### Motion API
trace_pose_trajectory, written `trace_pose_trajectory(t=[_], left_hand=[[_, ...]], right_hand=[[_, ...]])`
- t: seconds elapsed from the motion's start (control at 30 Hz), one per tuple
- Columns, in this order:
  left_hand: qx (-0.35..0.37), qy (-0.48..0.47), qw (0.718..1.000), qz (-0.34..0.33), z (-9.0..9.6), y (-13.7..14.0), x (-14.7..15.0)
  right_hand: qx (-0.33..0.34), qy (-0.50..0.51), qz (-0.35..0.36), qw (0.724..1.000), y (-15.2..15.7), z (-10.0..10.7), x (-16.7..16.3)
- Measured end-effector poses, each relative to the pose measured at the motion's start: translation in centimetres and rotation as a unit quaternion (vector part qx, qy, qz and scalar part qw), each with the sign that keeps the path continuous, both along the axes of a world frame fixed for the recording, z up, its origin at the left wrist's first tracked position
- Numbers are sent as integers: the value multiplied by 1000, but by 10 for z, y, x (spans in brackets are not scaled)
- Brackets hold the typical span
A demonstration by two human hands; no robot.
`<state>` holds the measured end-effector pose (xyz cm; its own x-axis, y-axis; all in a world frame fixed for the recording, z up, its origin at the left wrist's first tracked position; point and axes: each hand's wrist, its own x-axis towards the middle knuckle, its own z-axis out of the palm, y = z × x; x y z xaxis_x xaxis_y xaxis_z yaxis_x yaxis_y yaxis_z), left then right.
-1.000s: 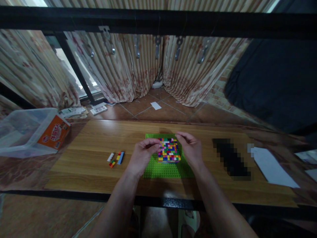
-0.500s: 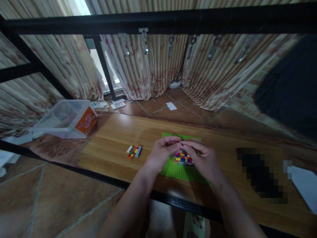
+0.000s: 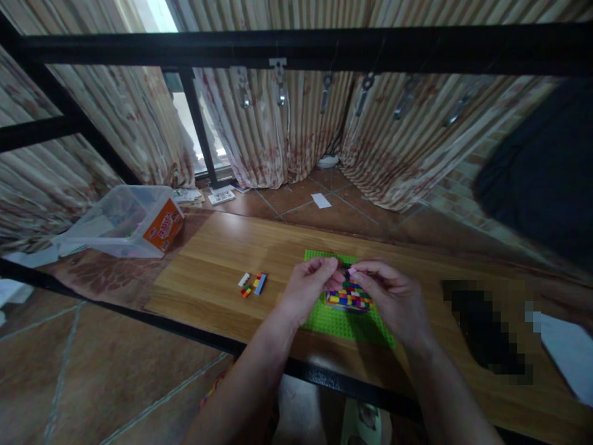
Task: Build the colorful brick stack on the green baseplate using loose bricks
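Note:
A green studded baseplate [image 3: 340,327] lies on the wooden table, bearing a low block built of many coloured toy bricks [image 3: 349,300]. Above the block, my right hand [image 3: 393,300] pinches a small pink toy brick [image 3: 353,271] between thumb and fingertips. Just left of it, my left hand [image 3: 308,287] hovers over the block's left side with thumb and fingers drawn together. Whatever may be between those left fingertips is too small to make out. The two hands are slightly apart and cover part of the block and the plate.
Loose bricks lie left of the plate, among them a long blue brick [image 3: 260,284] and a white brick [image 3: 244,280]. A clear plastic bin [image 3: 125,241] stands beyond the table's left end. A blurred dark object [image 3: 486,327] and a white sheet [image 3: 567,352] are at right.
My hands were together at the fingertips and have come apart. The right hand has shifted right with the pink brick, and more of the block shows between them.

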<state>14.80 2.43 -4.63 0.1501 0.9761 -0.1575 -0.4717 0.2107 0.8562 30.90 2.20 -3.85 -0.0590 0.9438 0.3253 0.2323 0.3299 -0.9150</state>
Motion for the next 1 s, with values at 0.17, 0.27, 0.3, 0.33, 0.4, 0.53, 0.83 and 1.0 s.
trace_pose_trajectory(t=[0.17,0.27,0.3,0.33,0.4,0.53,0.83,1.0], left_hand=[[5,92,994,65,-5,4,-3],[2,107,992,64,-7,5,-3],[2,112,992,60,-8,5,-3],[3,117,992,56,-8,5,-3],[4,127,991,49,-9,5,-2],[-2,135,990,44,-9,5,-2],[-2,135,990,31,-10,6,-1],[-4,141,989,40,-10,4,-1]], right_hand=[[11,-39,-160,986,16,-14,35],[-2,-77,-186,980,20,-23,46],[-4,-80,-180,980,21,-25,46],[-3,-83,-170,982,21,-27,44],[5,-94,-151,984,21,-28,38],[9,-131,-135,982,22,-29,27],[6,-175,-117,978,27,-34,28],[-6,-170,-103,980,28,-30,29]])
